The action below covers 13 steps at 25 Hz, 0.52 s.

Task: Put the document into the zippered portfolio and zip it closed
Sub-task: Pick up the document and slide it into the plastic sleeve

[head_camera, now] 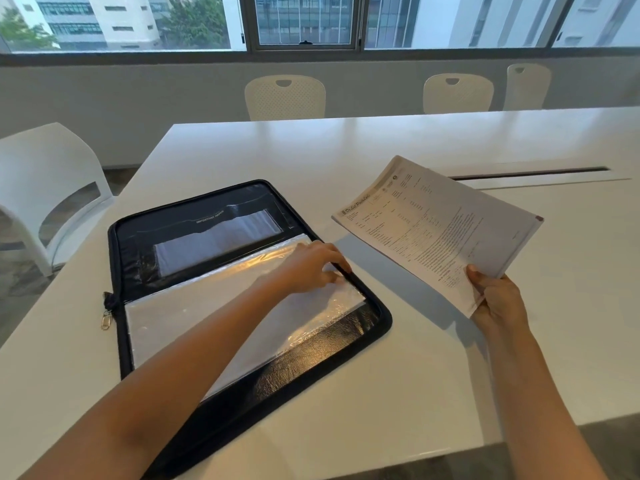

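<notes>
Fingers (478, 278) of right hand (500, 303) round "Dr Lal PathLabs" document (433, 223)

I am seeing two slim forearms showing bare right up to the wrists, the left forearm (194, 358) and the right forearm (540, 393). The left hand (311, 268) and the right hand (498, 299) are showing bare too, with slender fingers.
</notes>
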### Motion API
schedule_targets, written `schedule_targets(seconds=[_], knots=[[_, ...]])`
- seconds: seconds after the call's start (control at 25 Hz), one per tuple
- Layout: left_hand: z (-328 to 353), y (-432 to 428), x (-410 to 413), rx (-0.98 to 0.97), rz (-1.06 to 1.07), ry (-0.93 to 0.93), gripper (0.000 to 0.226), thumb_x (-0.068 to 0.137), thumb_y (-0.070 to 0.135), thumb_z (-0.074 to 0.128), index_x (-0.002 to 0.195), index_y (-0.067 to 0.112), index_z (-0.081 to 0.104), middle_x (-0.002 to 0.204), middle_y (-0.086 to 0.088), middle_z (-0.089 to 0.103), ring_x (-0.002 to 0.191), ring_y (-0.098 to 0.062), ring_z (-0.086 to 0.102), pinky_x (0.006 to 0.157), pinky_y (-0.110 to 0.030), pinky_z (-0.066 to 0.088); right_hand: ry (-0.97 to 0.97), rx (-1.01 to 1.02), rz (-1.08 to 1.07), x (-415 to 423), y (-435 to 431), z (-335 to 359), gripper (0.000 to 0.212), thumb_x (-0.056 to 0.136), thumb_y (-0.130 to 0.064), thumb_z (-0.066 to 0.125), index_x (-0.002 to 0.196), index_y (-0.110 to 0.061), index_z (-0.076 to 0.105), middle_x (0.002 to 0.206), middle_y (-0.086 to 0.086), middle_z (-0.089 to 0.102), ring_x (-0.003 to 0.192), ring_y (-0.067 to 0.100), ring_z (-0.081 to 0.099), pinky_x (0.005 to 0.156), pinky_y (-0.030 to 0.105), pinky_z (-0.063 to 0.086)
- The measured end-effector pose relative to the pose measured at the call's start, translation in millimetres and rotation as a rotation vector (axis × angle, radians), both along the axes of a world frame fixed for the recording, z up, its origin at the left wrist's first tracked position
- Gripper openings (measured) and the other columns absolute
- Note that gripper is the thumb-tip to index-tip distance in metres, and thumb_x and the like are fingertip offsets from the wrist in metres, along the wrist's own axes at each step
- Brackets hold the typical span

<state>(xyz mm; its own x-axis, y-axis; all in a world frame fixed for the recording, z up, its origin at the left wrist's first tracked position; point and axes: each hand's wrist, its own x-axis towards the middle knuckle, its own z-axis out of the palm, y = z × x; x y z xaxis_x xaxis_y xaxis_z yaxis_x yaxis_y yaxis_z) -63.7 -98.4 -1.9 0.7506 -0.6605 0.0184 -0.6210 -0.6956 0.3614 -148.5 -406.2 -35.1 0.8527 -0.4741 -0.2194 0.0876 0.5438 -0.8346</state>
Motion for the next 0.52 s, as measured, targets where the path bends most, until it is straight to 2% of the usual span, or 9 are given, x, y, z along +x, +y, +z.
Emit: schedule_targets(seconds=[0.12, 0.24, 0.36, 0.52], knots=[[-7, -4, 11, 0.022, -0.007, 0.048, 0.017, 0.081, 0.035, 0.073, 0.098, 0.032, 0.070, 0.110, 0.011, 0.057, 0.108, -0.012, 0.050, 0.099, -0.041, 0.028, 0.012, -0.019, -0.003, -6, -5, 3, 0.039, 0.093, 0.004, 0.053, 0.131, -0.008, 0.054, 0.122, 0.014, 0.065, 0.094, 0.025, 0.069, 0.067, 0.040, 0.063], [-7, -3, 16, -0.017, -0.017, 0.084, 0.011, 0.079, 0.033, 0.076, 0.088, 0.030, 0.070, 0.102, 0.011, 0.057, 0.097, -0.011, 0.053, 0.096, -0.041, 0.034, 0.020, -0.021, -0.016, -9, -10, 3, 0.039, 0.093, 0.004, 0.052, 0.130, -0.009, 0.054, 0.121, 0.014, 0.065, 0.097, 0.027, 0.067, 0.071, 0.043, 0.061], [-6, 1, 16, -0.029, -0.021, 0.072, 0.007, 0.083, 0.030, 0.072, 0.088, 0.027, 0.069, 0.093, 0.011, 0.063, 0.090, -0.009, 0.054, 0.096, -0.044, 0.038, 0.042, -0.036, -0.020, -8, -14, 1, 0.038, 0.093, 0.004, 0.052, 0.128, -0.011, 0.055, 0.117, 0.012, 0.067, 0.095, 0.027, 0.068, 0.069, 0.043, 0.062], [-3, 3, 13, -0.022, -0.041, -0.048, 0.007, 0.089, 0.028, 0.066, 0.095, 0.031, 0.067, 0.088, 0.015, 0.067, 0.093, -0.006, 0.055, 0.108, -0.043, 0.024, 0.042, -0.079, -0.004, -6, -21, -2, 0.030, 0.092, 0.003, 0.054, 0.117, -0.013, 0.061, 0.101, 0.004, 0.075, 0.085, 0.023, 0.074, 0.061, 0.038, 0.063]])
